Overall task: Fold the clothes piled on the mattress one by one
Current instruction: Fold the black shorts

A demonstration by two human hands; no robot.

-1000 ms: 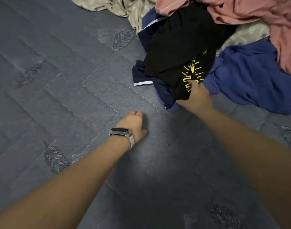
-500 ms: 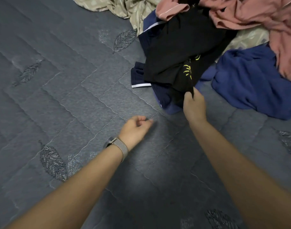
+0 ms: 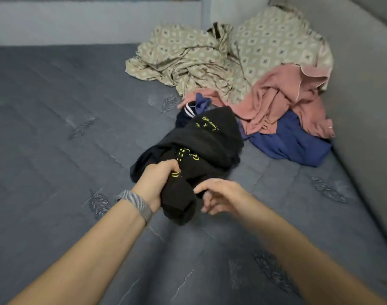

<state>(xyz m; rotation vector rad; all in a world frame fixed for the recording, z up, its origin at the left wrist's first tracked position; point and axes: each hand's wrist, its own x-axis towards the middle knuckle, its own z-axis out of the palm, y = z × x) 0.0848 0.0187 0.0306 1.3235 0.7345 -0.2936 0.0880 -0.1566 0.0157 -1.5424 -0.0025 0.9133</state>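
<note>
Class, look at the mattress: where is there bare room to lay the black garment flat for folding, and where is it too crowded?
Bare mattress spreads left of the black garment, out to the far wall, and in front between the two forearms. A narrower strip lies right of the right hand, below the blue garment. The far right corner is crowded: patterned cloth, pink garment and blue garment overlap.

Grey quilted mattress [image 3: 56,128] bears piled clothes [image 3: 243,89].
</note>
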